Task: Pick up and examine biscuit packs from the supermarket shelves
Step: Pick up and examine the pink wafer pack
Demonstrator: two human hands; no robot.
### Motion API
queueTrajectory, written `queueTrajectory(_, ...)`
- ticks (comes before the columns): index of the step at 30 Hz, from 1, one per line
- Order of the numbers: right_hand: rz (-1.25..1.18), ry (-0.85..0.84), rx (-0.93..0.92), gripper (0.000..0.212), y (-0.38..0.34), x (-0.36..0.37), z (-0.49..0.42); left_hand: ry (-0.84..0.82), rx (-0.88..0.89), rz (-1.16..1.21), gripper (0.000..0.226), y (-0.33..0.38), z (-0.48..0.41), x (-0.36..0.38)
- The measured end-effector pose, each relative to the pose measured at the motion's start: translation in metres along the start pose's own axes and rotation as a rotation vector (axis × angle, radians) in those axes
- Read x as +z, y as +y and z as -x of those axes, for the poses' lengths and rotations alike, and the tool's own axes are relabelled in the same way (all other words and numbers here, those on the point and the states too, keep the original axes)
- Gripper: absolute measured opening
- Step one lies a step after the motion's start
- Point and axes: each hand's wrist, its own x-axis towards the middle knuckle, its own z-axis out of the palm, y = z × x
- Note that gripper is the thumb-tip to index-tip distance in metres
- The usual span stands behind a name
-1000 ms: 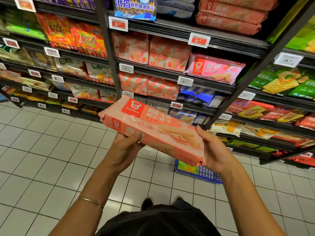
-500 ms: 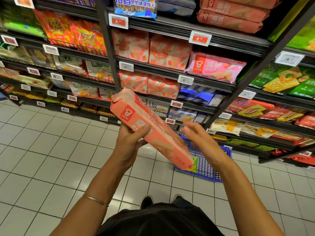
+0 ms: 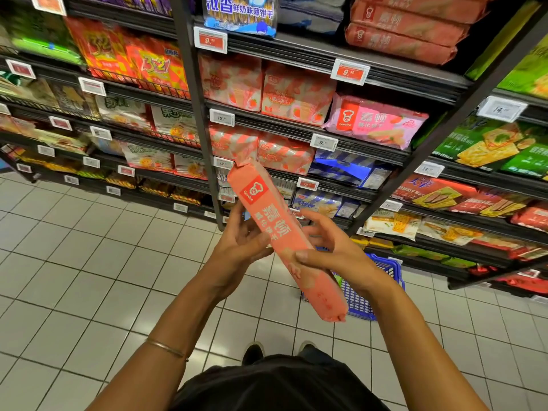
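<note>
- While the person stands before the supermarket shelves (image 3: 198, 114), both hands hold a pink biscuit pack (image 3: 278, 223) out in front, narrow side showing, its top end tilted toward the shelves.
- Left hand (image 3: 237, 244) clasps the pack's left side, thumb on its face.
- Right hand (image 3: 341, 256) pinches it lower down, thumb in front, fingers (image 3: 317, 223) curled behind.
- Blue basket (image 3: 385, 268) sits on the tiled floor (image 3: 89, 262) below.

A single head-worn wide-angle camera looks forward and down, near the shelves (image 3: 272, 127) and tiled floor (image 3: 89, 277).
</note>
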Motion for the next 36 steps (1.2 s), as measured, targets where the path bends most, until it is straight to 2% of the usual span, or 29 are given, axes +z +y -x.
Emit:
queueTrajectory(3, -0.150, -0.051, 0.010, 0.094, 0.001, 0.002, 0.002, -0.056, -0.043, 0.003, 0.131, -0.009, 0.002, 0.002)
queueTrajectory(7, -0.199, -0.100, 0.045, 0.087, 0.002, 0.005, 0.002, -0.041, -0.080, 0.065, 0.124, -0.015, 0.001, 0.006)
queueTrajectory(10, -0.270, -0.114, 0.093, 0.099, 0.006, 0.003, 0.004, 0.045, -0.080, 0.090, 0.101, -0.018, -0.001, 0.005)
queueTrajectory(11, -0.295, -0.127, 0.107, 0.098, 0.007, 0.003, 0.005, 0.075, -0.081, 0.093, 0.090, -0.018, -0.002, 0.005)
queueTrajectory(13, -0.364, -0.171, 0.142, 0.083, 0.010, 0.000, 0.008, 0.115, -0.085, 0.098, 0.080, -0.018, -0.004, 0.003)
queueTrajectory(16, -0.554, -0.230, 0.186, 0.068, 0.019, -0.004, 0.013, 0.159, -0.101, 0.124, 0.087, -0.014, -0.006, 0.001)
queueTrajectory(19, -0.715, -0.245, 0.204, 0.075, 0.023, -0.003, 0.015, 0.209, -0.115, 0.177, 0.094, -0.013, -0.006, 0.000)
queueTrajectory(23, -0.708, -0.158, 0.268, 0.081, 0.029, 0.000, 0.010, 0.275, -0.061, 0.197, 0.097, -0.012, -0.005, -0.001)
queueTrajectory(28, -0.914, -0.127, 0.504, 0.077, 0.030, 0.008, 0.003, 0.313, 0.059, 0.107, 0.101, -0.009, -0.003, 0.002)
queueTrajectory(31, -1.103, -0.129, 0.501, 0.068, 0.036, 0.011, 0.002, 0.243, 0.094, 0.078, 0.108, -0.007, 0.000, 0.001)
queueTrajectory(33, -1.163, -0.080, 0.496, 0.058, 0.041, 0.009, 0.001, 0.141, 0.045, 0.200, 0.117, -0.001, 0.001, -0.008)
queueTrajectory(36, -1.079, 0.047, 0.438, 0.043, 0.050, 0.002, 0.002, 0.050, -0.021, 0.390, 0.101, 0.009, -0.003, -0.031)
